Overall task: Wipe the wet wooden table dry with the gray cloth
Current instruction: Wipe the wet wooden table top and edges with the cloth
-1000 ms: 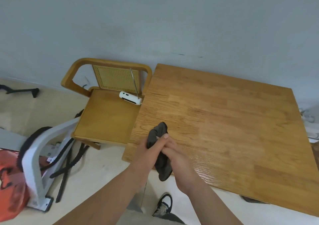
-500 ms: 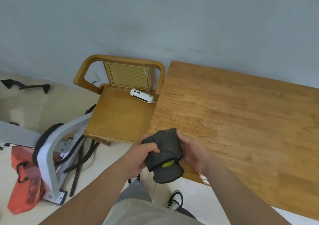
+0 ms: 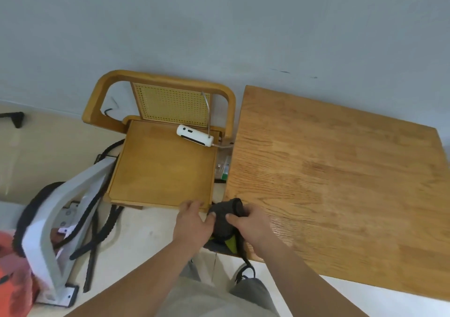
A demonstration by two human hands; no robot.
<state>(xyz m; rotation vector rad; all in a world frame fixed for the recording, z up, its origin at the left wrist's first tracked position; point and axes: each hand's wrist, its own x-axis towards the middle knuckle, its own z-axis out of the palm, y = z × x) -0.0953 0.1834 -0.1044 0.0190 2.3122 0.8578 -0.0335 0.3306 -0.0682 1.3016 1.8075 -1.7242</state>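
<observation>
The wooden table fills the right half of the view, its near-left part showing a faint sheen. The gray cloth, bunched up with a yellow-green tag showing underneath, is held at the table's near-left corner. My right hand grips its right side, thumb on top. My left hand touches the cloth's left side with thumb and fingers, the other fingers spread near the chair's front edge.
A wooden chair with a cane back stands left of the table, a white gadget on its seat. A white frame with black straps and an orange bag lie on the floor at left. The wall runs behind.
The view has shifted left and nearer. The cloth has been turned and bunched between both hands, and now sits lower at the table corner with the left hand's fingers loosened.
</observation>
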